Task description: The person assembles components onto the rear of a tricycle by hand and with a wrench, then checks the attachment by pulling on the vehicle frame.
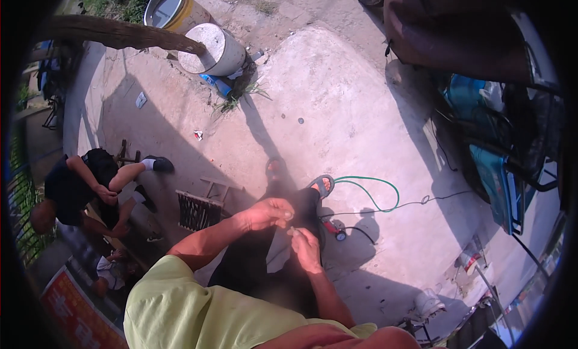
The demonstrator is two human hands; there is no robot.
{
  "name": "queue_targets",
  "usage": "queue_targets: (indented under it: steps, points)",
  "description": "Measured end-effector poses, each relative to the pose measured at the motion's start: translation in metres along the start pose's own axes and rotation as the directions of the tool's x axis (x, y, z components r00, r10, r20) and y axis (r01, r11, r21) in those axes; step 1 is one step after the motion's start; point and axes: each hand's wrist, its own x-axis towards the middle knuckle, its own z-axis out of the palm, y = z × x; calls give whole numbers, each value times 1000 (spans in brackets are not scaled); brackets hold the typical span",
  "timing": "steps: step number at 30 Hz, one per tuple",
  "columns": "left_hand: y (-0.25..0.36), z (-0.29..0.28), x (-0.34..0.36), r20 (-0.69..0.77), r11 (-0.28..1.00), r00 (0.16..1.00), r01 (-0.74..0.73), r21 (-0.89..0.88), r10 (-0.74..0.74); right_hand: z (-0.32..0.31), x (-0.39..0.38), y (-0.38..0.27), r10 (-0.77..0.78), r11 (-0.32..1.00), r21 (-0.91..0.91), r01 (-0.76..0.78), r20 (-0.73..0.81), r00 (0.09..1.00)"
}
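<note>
Concrete ground (337,108), pale and sunlit, stretches away, and here in the near middle come the two bare hands, up in front of the dark trousers (247,265), almost meeting. Left hand (269,214): reaching in from the left, fingers curled, thumb drawn in against them. Right hand (306,248): a touch nearer and further right, fingers bent, tips pointing up at the other's. Is either one gripping something? I cannot tell; anything between those fingertips is too small and blurred to make out. Down to the ground now, just right of the right hand: a red-bodied tool with a round dial gauge (341,235), lying close to the leg, a short black hose (362,230) curving off to its right. Just beyond it, a thin green hose (391,186) swings round in a wide loop, reaching the dark open-toed sandal (324,185) on the right foot. A thin dark cord (445,197) snakes right, toward a parked vehicle with teal panels (490,177). Over to the left, a low stool with a dark slatted seat (197,210) sits near the left forearm, and further left a seated person in dark clothes (65,186) leans forward. Far side: a rough wooden post (120,33) meets a white round tub (227,51), with a yellow bucket (188,18) right behind.
</note>
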Motion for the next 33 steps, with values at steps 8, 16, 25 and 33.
queue_targets:
  steps: [8, 16, 25, 33]
  points:
    - [-23, 149, -120, 155, 985, 986, 35, 166, -61, 21, -149, -39, -223, 973, -68, 222, -9, 975]
    - [-72, 237, -161, 184, 915, 941, 211, 343, -285, 10, -268, -33, -666, 728, -396, 559, -217, 714]
    - [-178, 349, -148, 543, 327, 783, -450, 831, -302, -87, -353, 68, -458, 682, 585, 439, -127, 880]
    - [-401, 499, -137, 474, -269, 695, -677, 685, -540, -238, -479, 152, -630, 693, -146, 706, -598, 495]
